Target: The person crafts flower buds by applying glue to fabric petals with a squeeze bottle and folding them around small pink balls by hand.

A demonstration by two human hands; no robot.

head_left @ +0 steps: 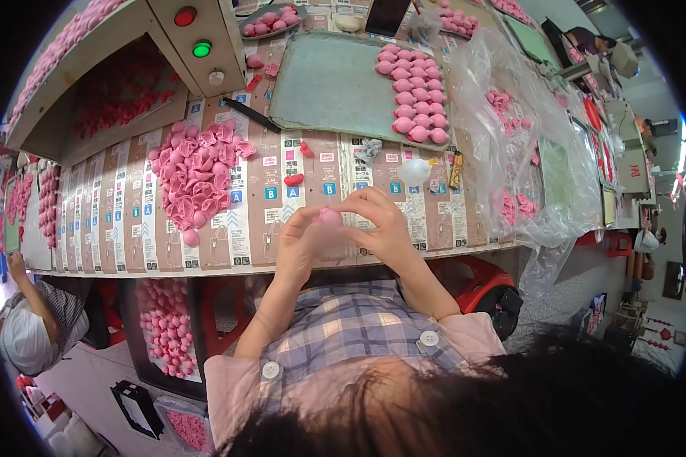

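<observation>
Both my hands meet above the near edge of the table, around a small pink rounded piece (pixel 330 218). The fingers of my left hand (pixel 300 234) close on it from the left. From the other side, my right hand (pixel 379 227) pinches it with thumb and fingertips. Just beyond my hands lie two small red pieces (pixel 293 180). To the left spreads a pile of pink cupped and rounded pieces (pixel 198 175). Ahead, a greenish tray (pixel 324 84) carries rows of pink rounded pieces (pixel 415 95) along its right side.
A white bulb-shaped bottle (pixel 415 172) with a yellow tip stands beside a gold tube (pixel 456 170). Clear plastic sheeting (pixel 541 145) covers the table's right. A machine housing (pixel 160 46) with red and green buttons is at upper left. Another person (pixel 38 327) sits far left.
</observation>
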